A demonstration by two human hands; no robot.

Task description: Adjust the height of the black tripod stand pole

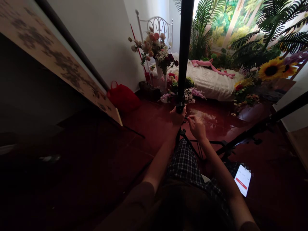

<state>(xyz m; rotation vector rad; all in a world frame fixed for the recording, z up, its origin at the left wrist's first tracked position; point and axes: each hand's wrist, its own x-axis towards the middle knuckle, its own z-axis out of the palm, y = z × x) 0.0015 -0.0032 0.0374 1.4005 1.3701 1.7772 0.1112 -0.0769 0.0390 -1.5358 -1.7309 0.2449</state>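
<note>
A black upright pole (184,51), part of a light stand, rises in front of me. My left hand (178,116) is closed round it just below a black collar (180,107). To the right of the pole, the fingers of my right hand (197,127) are pinched together on a small dark knob (185,120) at its side. The knob is mostly hidden by the fingertips. Below my hands, the stand's lower part passes beside my checked clothing (185,157).
A second black stand (262,125) slants across the right, near a lit phone (243,181). On the left leans a patterned panel (72,67), with a red bag (124,98) by its foot. Flowers (156,48), a white-draped bed (207,78) and palm leaves (271,25) stand beyond.
</note>
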